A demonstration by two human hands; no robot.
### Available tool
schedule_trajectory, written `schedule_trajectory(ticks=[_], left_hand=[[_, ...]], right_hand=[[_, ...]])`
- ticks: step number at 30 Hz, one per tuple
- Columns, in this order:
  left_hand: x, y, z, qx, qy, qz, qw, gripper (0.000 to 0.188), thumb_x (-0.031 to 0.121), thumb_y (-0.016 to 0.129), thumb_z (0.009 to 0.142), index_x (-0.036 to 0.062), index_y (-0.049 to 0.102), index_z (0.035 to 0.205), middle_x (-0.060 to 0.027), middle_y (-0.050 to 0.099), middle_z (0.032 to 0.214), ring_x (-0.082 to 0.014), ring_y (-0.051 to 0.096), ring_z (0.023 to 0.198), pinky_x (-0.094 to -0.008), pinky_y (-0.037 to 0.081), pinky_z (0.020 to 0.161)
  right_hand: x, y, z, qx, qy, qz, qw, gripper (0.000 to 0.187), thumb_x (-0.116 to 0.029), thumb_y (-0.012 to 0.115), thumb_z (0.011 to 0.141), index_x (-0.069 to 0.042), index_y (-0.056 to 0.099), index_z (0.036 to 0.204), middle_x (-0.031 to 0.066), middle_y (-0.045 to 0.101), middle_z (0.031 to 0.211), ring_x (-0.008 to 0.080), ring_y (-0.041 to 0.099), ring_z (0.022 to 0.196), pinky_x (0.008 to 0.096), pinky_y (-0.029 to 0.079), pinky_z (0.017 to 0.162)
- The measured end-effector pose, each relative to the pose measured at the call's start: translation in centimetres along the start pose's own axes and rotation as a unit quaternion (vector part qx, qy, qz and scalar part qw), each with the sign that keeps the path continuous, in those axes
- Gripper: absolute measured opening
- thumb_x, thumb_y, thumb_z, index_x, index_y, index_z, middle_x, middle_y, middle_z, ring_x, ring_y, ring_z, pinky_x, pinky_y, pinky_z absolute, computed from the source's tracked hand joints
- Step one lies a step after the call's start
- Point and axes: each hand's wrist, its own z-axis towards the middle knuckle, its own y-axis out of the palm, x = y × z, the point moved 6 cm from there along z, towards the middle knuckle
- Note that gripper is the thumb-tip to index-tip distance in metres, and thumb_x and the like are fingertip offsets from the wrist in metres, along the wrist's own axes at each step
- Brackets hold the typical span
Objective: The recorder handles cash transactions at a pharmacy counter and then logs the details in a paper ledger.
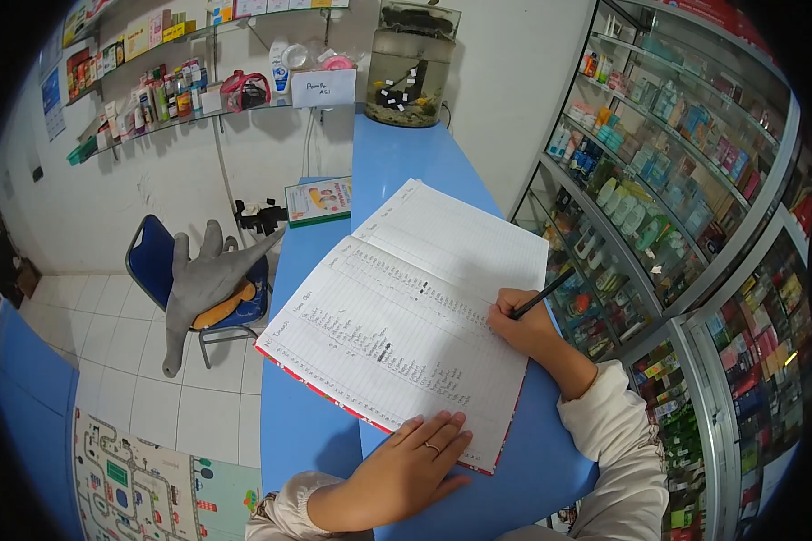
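Note:
A large lined notebook (460, 225) with a red cover edge lies spread on the blue counter, turned at a slant. Its nearer page carries columns of handwriting; the far page is mostly bare lines. My right hand (525, 323) grips a black pen (548, 290), resting at the right part of the nearer page. The pen's tip is hidden by my fingers. My left hand (406, 469), with a ring on one finger, lies flat across the lower edge of the notebook, fingers stretched out.
A fish tank (412, 63) stands at the counter's (383, 149) far end. On the left, a blue chair (149, 248) bears a grey plush toy (206, 275). Glass cabinets (641, 171) with packaged goods line the right. Wall shelves (176, 119) hold bottles and boxes.

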Motion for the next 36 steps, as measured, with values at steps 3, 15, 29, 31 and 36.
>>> schedule_trajectory(ticks=[3, 15, 29, 31, 36], left_hand=[[0.0, -0.1, 0.0, 0.001, 0.001, -0.001, 1.000, 0.048, 0.031, 0.064, 0.082, -0.0006, 0.055, 0.117, -0.0181, 0.052, 0.125, -0.0307, 0.050, 0.118, -0.0428, 0.044, 0.094], [-0.1, 0.0, -0.1, 0.010, 0.003, 0.000, 1.000, 0.048, 0.031, 0.064, 0.082, -0.0009, 0.054, 0.117, -0.0183, 0.052, 0.125, -0.0310, 0.050, 0.117, -0.0431, 0.044, 0.094], [-0.1, -0.1, 0.0, 0.010, 0.005, -0.008, 1.000, 0.047, 0.030, 0.066, 0.081, -0.0013, 0.055, 0.115, -0.0188, 0.053, 0.124, -0.0310, 0.051, 0.116, -0.0428, 0.044, 0.094], [0.0, -0.2, 0.1, 0.009, 0.008, -0.003, 1.000, 0.048, 0.030, 0.066, 0.081, -0.0012, 0.055, 0.115, -0.0185, 0.053, 0.124, -0.0308, 0.051, 0.116, -0.0427, 0.044, 0.093], [-0.1, -0.1, 0.0, 0.010, 0.003, 0.002, 1.000, 0.048, 0.031, 0.065, 0.081, -0.0008, 0.055, 0.116, -0.0180, 0.053, 0.124, -0.0304, 0.051, 0.117, -0.0426, 0.044, 0.094]], right_hand=[[0.3, 0.1, 0.1, 0.001, -0.010, -0.006, 1.000, 0.034, -0.002, 0.059, 0.077, -0.006, 0.033, 0.057, -0.0031, 0.030, 0.051, 0.0043, 0.027, 0.051, 0.0260, 0.023, 0.044], [1.0, -0.1, 0.1, 0.015, 0.005, -0.019, 1.000, 0.033, -0.007, 0.063, 0.079, -0.007, 0.038, 0.057, -0.0055, 0.034, 0.051, 0.0032, 0.028, 0.049, 0.0246, 0.023, 0.043], [1.2, -0.1, 0.2, 0.019, 0.026, -0.035, 0.999, 0.031, -0.005, 0.061, 0.080, -0.007, 0.039, 0.058, -0.0050, 0.038, 0.053, 0.0031, 0.031, 0.051, 0.0232, 0.027, 0.045], [2.0, -0.5, 0.1, 0.040, 0.052, 0.007, 0.998, 0.030, -0.003, 0.061, 0.079, -0.007, 0.040, 0.058, -0.0044, 0.041, 0.055, 0.0035, 0.034, 0.051, 0.0228, 0.030, 0.046], [-0.4, 2.6, -2.7, -0.083, -0.024, 0.115, 0.990, 0.032, -0.001, 0.063, 0.077, -0.006, 0.040, 0.055, -0.0001, 0.048, 0.054, 0.0064, 0.038, 0.049, 0.0247, 0.033, 0.046]])
